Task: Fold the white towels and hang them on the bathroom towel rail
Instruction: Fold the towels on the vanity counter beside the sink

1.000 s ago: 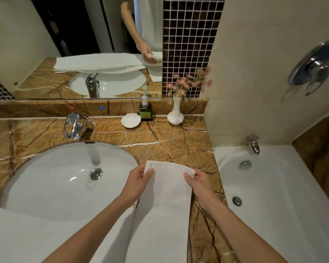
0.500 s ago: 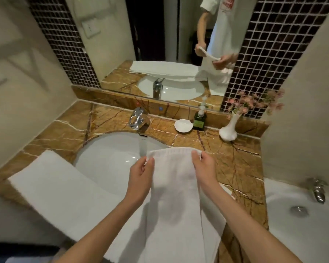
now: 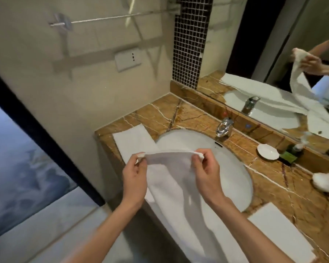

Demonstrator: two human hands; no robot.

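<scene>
Towel [image 3: 171, 186]: left hand [image 3: 135, 179] and right hand [image 3: 207, 173] fingers pinch it over marble counter [image 3: 283, 188].

Beige wall [image 3: 84, 88] at 11 o'clock with a white socket plate [image 3: 127, 59]. Dark mosaic tile strip [image 3: 190, 44] at 12, mirror [image 3: 270, 54] at 2. Brown marble worktop [image 3: 160, 114], white sink [image 3: 228, 168] centre, chrome tap [image 3: 224, 128] at 1. Black door frame [image 3: 36, 130] at 9, grey floor [image 3: 46, 224] at 7.

Towel rail [image 3: 110, 18] above counter [image 3: 270, 186]
</scene>
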